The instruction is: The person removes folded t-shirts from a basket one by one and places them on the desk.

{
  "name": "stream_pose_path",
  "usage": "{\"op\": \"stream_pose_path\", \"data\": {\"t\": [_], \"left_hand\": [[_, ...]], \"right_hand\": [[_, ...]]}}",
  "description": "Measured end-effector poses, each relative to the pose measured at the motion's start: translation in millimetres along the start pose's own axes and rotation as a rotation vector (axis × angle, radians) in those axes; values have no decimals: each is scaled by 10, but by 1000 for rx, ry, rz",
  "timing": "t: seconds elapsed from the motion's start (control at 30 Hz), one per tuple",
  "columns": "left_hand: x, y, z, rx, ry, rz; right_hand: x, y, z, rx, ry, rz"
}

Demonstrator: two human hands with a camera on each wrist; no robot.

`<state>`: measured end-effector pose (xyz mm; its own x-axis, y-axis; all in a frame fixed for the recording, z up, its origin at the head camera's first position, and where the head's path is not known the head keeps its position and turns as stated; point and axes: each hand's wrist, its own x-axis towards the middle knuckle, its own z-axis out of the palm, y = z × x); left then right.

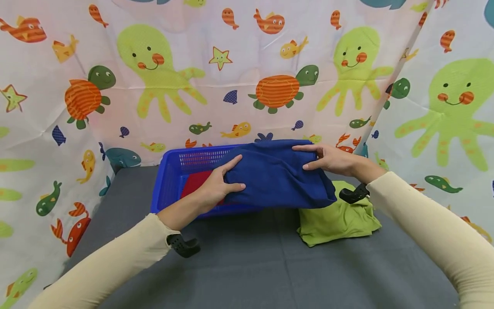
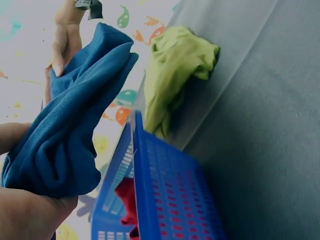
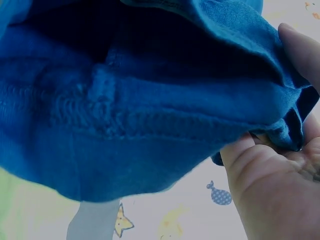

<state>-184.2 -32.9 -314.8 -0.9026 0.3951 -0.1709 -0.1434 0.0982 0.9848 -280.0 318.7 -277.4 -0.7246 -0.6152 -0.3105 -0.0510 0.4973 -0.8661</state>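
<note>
A folded dark blue garment [image 1: 275, 174] is held up between both hands, over the right part of a blue plastic basket [image 1: 164, 180]. My left hand [image 1: 214, 189] grips its left edge, thumb on the near side. At the opposite edge my right hand [image 1: 333, 159] pinches the cloth between thumb and fingers. The right wrist view shows the garment's stitched hem [image 3: 150, 122] close up, with loose layers above it. A red cloth [image 1: 196, 182] lies inside the basket, partly hidden by the left hand and the garment.
A crumpled lime-green garment [image 1: 339, 219] lies on the grey table surface [image 1: 247, 257], right of the basket. Behind and at both sides hangs a white curtain [image 1: 239, 68] printed with sea animals. Black bands [image 1: 183, 245] hang at both wrists.
</note>
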Motion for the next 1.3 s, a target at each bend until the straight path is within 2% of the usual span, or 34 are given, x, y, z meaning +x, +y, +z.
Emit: {"op": "stream_pose_path", "data": {"t": [0.27, 0.4, 0.57, 0.83, 1.07, 1.3], "left_hand": [[34, -18, 190, 22, -11, 2], [53, -36, 273, 70, -8, 15], [95, -52, 381, 82, -20, 14], [142, -161, 536, 63, -70, 35], [194, -223, 736, -15, -125, 40], [220, -292, 922, -63, -158, 35]], "right_hand": [[-216, 93, -22, 24, 7, 51], [-291, 164, -45, 19, 6, 60], [-396, 253, -106, -1, 9, 86], [-531, 436, -153, 35, 9, 96], [-697, 568, -212, 36, 37, 106], [-843, 711, -298, 27, 0, 144]]}}
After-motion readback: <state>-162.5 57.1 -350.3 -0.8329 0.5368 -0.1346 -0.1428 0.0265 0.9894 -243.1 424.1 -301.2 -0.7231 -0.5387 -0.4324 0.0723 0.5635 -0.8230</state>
